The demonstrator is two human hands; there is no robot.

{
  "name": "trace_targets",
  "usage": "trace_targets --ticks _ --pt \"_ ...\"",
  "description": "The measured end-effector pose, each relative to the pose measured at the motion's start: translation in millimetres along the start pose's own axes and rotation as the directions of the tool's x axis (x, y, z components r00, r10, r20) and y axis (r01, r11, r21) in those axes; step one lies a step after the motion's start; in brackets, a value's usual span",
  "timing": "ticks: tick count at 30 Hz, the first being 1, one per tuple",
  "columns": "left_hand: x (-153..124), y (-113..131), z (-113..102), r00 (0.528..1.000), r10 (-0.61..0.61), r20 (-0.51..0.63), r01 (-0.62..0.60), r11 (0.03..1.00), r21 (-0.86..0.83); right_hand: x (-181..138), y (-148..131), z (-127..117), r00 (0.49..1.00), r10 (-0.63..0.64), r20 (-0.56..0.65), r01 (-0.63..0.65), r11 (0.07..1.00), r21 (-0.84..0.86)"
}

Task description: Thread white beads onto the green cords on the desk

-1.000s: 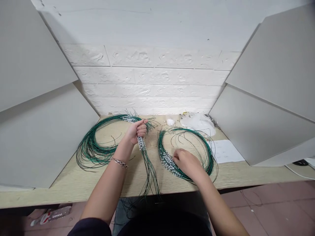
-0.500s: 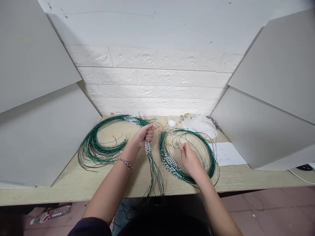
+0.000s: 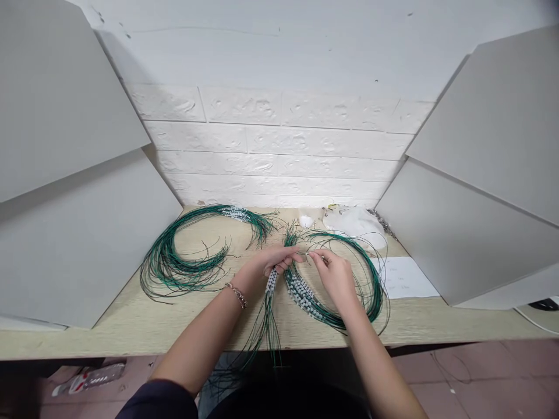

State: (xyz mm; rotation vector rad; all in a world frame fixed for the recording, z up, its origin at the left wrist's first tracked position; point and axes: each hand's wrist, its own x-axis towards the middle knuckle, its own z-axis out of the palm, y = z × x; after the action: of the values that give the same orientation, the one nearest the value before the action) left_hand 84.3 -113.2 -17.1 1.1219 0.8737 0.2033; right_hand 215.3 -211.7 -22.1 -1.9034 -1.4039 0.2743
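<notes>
My left hand is closed round a bunch of green cords with white beads that hangs down over the table's front edge. My right hand pinches a single cord end close to my left fingertips, above a coil of beaded green cords. A second, larger coil of green cords lies on the wooden table to the left, untouched. A bracelet sits on my left wrist.
A white plastic bag and a small white piece lie at the back by the white brick wall. A sheet of paper lies at the right. Grey boards stand on both sides of the table.
My left hand moved right and nearer with its bunch, away from the left coil. My right hand rose from the right coil's beads and pinched a cord end, meeting my left hand.
</notes>
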Motion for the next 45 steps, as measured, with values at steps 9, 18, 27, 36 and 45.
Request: trace_targets --ticks 9,18,27,36,45 --pt "11 -5 -2 0.993 0.107 -0.043 -0.114 0.976 -0.187 13 -18 -4 0.981 -0.039 0.192 0.059 0.993 -0.099" --pt "13 -9 -11 0.996 0.067 -0.063 -0.080 0.967 -0.242 37 -16 12 0.965 -0.167 0.204 0.161 0.986 0.046" --pt "12 -9 -11 0.996 -0.014 -0.087 -0.009 0.967 -0.254 42 -2 -2 0.989 0.107 -0.102 0.003 0.676 0.737" --pt "4 2 -14 0.957 0.289 0.032 -0.243 0.854 -0.460 21 -14 12 0.980 -0.151 -0.126 0.191 0.884 0.427" --pt "-5 4 -8 0.928 0.370 -0.039 -0.359 0.865 -0.351 8 -19 21 0.945 -0.322 0.063 0.319 0.946 0.050"
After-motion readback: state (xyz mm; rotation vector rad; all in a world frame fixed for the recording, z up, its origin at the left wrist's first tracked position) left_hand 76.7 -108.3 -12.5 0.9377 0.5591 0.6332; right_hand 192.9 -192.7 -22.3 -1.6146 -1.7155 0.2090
